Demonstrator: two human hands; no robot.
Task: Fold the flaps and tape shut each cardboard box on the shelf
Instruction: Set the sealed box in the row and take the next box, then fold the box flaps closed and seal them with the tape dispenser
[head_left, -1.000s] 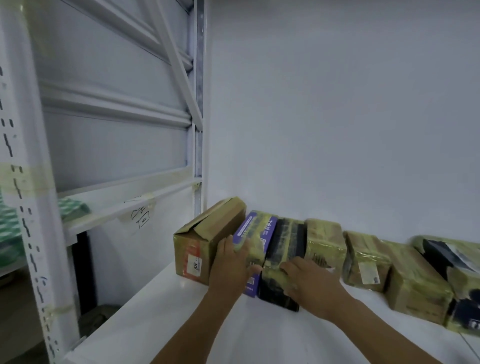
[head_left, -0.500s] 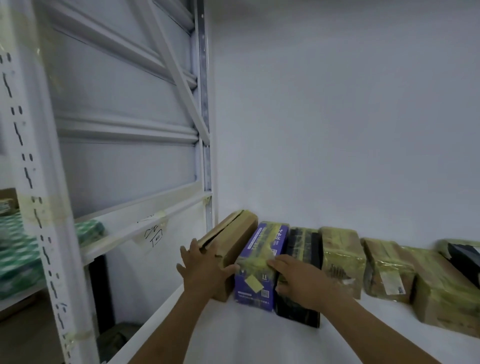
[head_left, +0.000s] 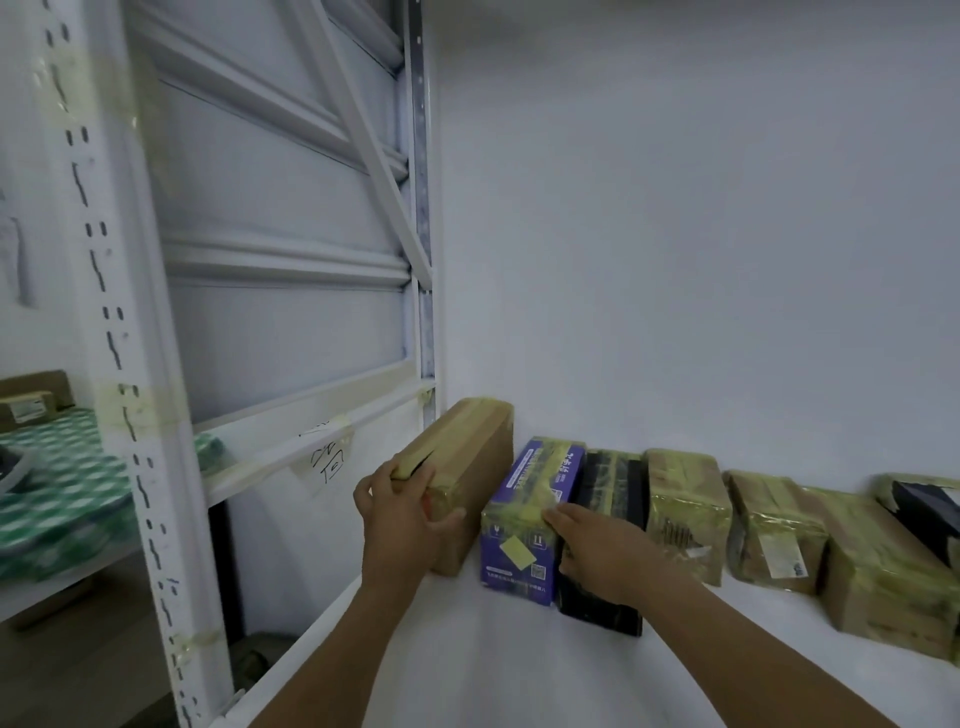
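A row of taped boxes stands along the wall on the white shelf (head_left: 519, 670). At its left end is a brown cardboard box (head_left: 467, 452) with yellowish tape on top. My left hand (head_left: 402, 514) grips its near end, fingers curled over the top edge. Beside it stands a purple box (head_left: 522, 525), then a black box (head_left: 608, 486). My right hand (head_left: 605, 551) rests on the front of the black box, with its fingertips touching the purple box's near top corner.
Further right sit several tape-wrapped brown boxes (head_left: 680, 499) against the white wall. A white slotted upright (head_left: 130, 364) and diagonal brace stand on the left. Beyond it lies a green checkered surface (head_left: 57, 483) with a small box (head_left: 26, 408).
My left hand moved from the purple box to the brown box's near end and took hold of it. The brown box now stands straighter, against the purple one. The view shifted left and nearer.
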